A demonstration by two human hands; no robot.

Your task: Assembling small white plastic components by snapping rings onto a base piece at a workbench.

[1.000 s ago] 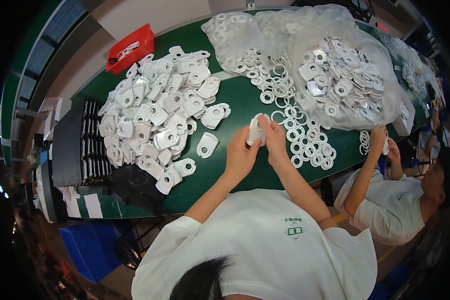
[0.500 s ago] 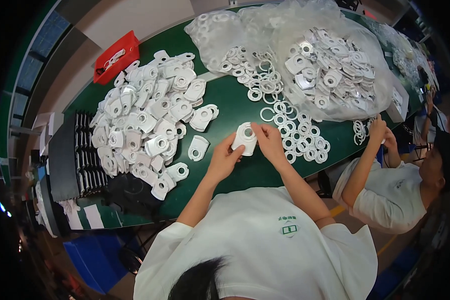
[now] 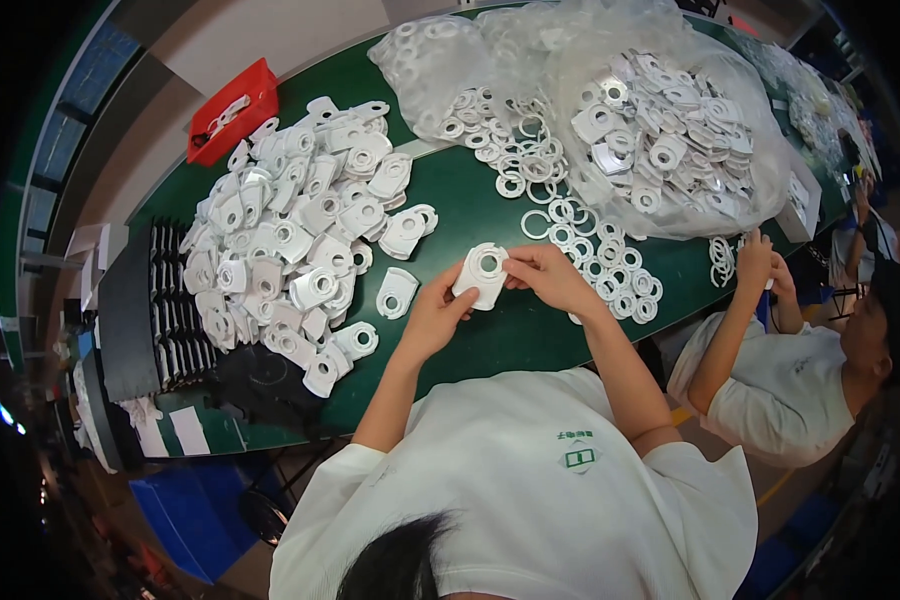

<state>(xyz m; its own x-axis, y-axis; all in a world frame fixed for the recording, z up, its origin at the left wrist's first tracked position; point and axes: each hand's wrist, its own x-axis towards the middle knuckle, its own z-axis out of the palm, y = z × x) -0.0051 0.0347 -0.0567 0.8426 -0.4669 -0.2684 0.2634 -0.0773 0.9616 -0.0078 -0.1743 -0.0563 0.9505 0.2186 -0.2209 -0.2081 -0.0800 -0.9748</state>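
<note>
Between my two hands, above the green table point(image 3: 450, 345), is a white plastic plate with a round opening point(image 3: 482, 277). My left hand point(image 3: 438, 312) grips its lower left side, thumb on the front face. My right hand point(image 3: 545, 275) pinches the right edge beside the round opening, its fingertips partly behind the plate. To the left lies a big heap of similar white plates point(image 3: 300, 230), with one loose plate point(image 3: 397, 293) nearest my left hand. Loose white rings point(image 3: 610, 275) are spread out just right of my right hand.
A clear plastic bag point(image 3: 760, 190) full of white plates stands at the back right, with another bag of rings point(image 3: 420, 60) beside it. A red bin point(image 3: 235, 115), a black slotted rack point(image 3: 135, 320) and black cloth point(image 3: 265, 385) lie left. A co-worker point(image 3: 770, 380) sits at right.
The plate has shifted slightly left and tilted, with its round opening turned more toward the right. My right hand has moved from the plate's top to its right edge.
</note>
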